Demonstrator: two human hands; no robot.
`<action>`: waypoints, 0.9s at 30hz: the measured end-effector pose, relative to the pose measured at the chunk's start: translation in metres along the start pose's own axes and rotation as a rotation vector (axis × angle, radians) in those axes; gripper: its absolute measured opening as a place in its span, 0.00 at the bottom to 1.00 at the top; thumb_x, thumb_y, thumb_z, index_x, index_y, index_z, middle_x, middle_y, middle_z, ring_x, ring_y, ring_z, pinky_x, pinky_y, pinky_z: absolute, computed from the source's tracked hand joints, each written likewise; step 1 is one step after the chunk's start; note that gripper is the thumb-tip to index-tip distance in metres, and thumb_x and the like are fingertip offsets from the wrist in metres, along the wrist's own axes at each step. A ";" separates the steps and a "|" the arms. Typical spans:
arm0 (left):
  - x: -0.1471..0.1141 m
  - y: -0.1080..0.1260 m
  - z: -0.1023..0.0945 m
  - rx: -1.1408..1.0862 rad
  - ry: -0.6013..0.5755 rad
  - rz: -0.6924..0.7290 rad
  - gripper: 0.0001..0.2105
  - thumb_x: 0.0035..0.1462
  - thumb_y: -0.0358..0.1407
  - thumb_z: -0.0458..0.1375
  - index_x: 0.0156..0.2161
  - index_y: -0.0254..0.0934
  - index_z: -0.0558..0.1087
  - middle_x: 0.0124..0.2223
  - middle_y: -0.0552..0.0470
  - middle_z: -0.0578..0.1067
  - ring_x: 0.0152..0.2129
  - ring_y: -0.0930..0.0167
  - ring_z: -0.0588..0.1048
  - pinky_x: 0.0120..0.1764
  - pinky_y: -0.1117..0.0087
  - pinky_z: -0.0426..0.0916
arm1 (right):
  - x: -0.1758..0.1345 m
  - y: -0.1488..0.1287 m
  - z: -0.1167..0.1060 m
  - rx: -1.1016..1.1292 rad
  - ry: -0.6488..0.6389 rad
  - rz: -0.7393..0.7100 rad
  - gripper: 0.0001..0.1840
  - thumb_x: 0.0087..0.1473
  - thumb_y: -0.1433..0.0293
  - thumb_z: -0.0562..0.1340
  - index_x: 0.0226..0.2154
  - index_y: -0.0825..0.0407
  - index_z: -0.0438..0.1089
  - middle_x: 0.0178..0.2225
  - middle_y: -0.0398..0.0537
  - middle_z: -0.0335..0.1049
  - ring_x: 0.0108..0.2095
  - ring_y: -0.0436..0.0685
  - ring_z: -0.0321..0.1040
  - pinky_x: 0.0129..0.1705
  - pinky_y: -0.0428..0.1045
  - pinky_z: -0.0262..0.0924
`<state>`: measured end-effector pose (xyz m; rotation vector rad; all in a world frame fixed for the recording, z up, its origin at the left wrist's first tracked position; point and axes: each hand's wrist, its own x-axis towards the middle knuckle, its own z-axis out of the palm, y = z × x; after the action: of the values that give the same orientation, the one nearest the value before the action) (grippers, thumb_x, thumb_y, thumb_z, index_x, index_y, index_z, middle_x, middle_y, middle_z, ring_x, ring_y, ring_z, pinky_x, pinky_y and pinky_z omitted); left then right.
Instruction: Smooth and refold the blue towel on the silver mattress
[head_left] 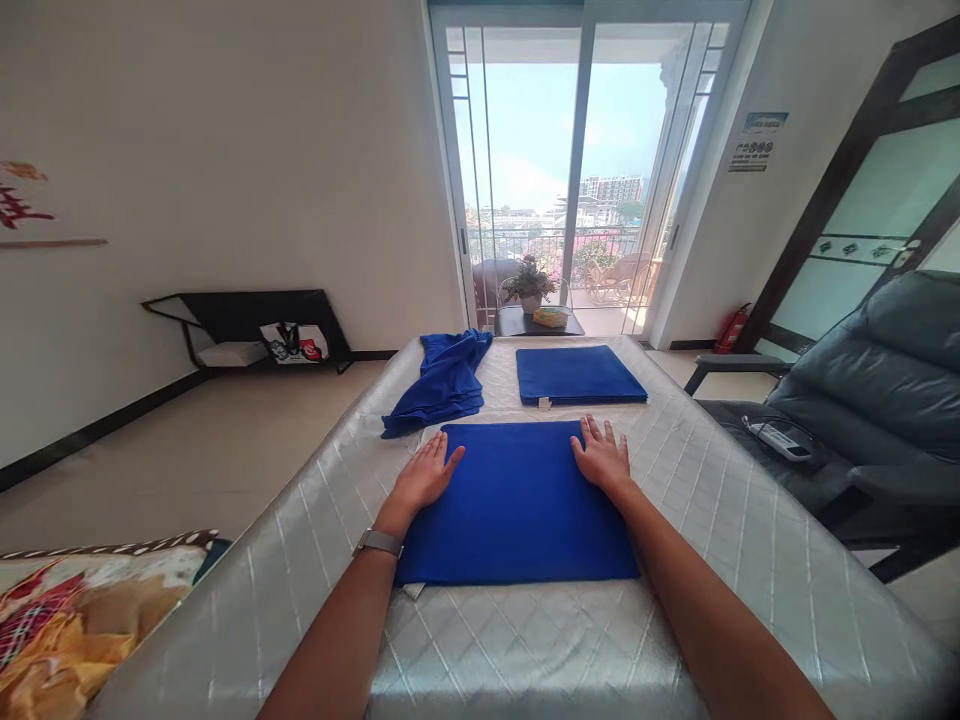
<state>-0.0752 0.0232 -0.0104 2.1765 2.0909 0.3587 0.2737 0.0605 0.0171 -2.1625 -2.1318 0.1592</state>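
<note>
A blue cloth lies spread flat as a rectangle on the quilted silver-grey mattress, with a small white tag at its near left corner. My left hand rests on its far left edge, palm down with the thumb out. On the far right corner lies my right hand, fingers spread. Beyond it is a neat folded stack of blue cloth with a white label at its front edge. A crumpled blue cloth sits at the far left of the mattress.
Behind the mattress stands a small table with a potted plant and a tissue pack. A dark armchair holding a white device is at the right. Patterned bedding lies at the lower left.
</note>
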 end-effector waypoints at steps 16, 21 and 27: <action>0.003 0.169 -0.007 0.052 0.216 0.384 0.31 0.69 0.54 0.36 0.64 0.37 0.64 0.63 0.43 0.70 0.62 0.63 0.65 0.65 0.58 0.54 | -0.004 0.000 -0.002 0.079 -0.017 -0.071 0.34 0.67 0.57 0.36 0.71 0.50 0.41 0.73 0.43 0.35 0.72 0.61 0.30 0.69 0.66 0.25; 0.038 0.262 0.020 -0.187 0.076 0.420 0.33 0.68 0.54 0.34 0.65 0.35 0.62 0.66 0.41 0.65 0.65 0.63 0.61 0.67 0.58 0.50 | -0.006 0.009 0.000 -0.051 -0.049 -0.167 0.36 0.66 0.55 0.47 0.72 0.46 0.40 0.73 0.45 0.35 0.72 0.62 0.27 0.70 0.64 0.25; 0.055 0.271 0.039 -0.424 -0.029 0.234 0.38 0.66 0.58 0.32 0.68 0.33 0.57 0.69 0.40 0.58 0.68 0.64 0.53 0.68 0.57 0.46 | -0.005 0.010 0.000 -0.067 -0.053 -0.182 0.41 0.64 0.53 0.50 0.72 0.44 0.34 0.73 0.45 0.34 0.72 0.63 0.30 0.70 0.65 0.25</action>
<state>0.1986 0.0674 0.0211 2.1425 1.5645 0.7122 0.2840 0.0554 0.0159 -2.0052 -2.3819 0.1336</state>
